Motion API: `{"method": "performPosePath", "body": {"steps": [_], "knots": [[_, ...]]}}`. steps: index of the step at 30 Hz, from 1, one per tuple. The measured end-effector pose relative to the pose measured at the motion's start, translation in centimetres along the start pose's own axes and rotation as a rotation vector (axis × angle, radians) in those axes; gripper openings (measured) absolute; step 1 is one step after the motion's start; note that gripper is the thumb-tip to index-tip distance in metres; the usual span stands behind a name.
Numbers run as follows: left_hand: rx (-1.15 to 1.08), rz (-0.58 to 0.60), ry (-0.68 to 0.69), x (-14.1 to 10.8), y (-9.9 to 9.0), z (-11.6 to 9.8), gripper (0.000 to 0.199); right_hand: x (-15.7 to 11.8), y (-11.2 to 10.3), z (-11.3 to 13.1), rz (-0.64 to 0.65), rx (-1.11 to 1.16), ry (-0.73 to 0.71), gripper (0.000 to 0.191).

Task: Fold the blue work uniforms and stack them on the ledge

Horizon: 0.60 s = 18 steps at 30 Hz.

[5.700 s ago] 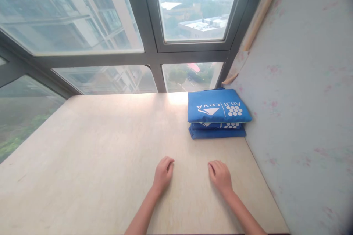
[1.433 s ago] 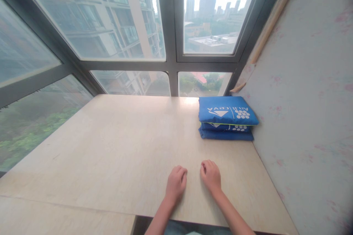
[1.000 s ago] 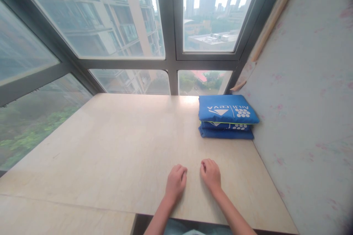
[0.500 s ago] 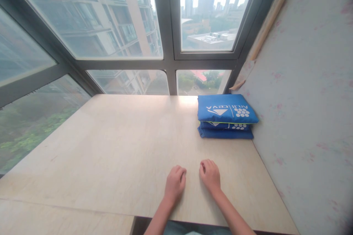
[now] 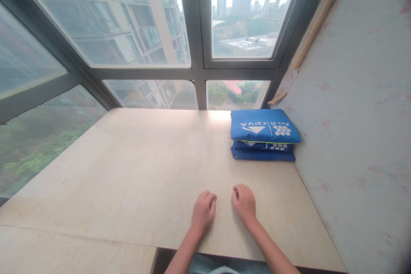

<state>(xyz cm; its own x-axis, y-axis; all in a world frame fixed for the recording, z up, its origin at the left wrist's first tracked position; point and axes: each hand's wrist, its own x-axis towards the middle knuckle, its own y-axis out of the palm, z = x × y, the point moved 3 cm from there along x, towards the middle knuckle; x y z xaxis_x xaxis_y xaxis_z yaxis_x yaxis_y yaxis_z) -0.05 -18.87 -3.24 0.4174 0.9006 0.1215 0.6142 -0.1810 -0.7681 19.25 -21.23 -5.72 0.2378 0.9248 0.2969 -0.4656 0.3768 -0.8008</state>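
My left hand (image 5: 204, 210) rests on the pale wooden tabletop (image 5: 128, 171), its fingers curled into a loose fist. A short gap to its right, my right hand (image 5: 244, 203) lies the same way, fingers closed; nothing shows in either one. Beyond the right hand, apart from it, sits a stack of folded blue fabric items (image 5: 261, 152), perhaps bags. The top one (image 5: 257, 120) carries white lettering, a triangle logo and a cluster of white dots, all upside down from here. A thin yellow-green edge runs along its near side.
A wall (image 5: 359, 137) with faded floral paper borders the table on the right. Grey window frames (image 5: 141, 73) close off the back and left. The near table edge has a dark recess (image 5: 165, 259) beside my left forearm. A seam (image 5: 80, 238) crosses the tabletop at lower left.
The view has shifted very slightly. Both hands and the blue stack keep their places on the table.
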Motion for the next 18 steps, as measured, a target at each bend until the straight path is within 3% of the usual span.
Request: {"method": "performPosePath", "body": {"steps": [18], "knots": [[0.001, -0.028, 0.005, 0.07, -0.22, -0.18, 0.02, -0.02, 0.05, -0.03, 0.023, 0.011, 0.0, 0.013]]}}
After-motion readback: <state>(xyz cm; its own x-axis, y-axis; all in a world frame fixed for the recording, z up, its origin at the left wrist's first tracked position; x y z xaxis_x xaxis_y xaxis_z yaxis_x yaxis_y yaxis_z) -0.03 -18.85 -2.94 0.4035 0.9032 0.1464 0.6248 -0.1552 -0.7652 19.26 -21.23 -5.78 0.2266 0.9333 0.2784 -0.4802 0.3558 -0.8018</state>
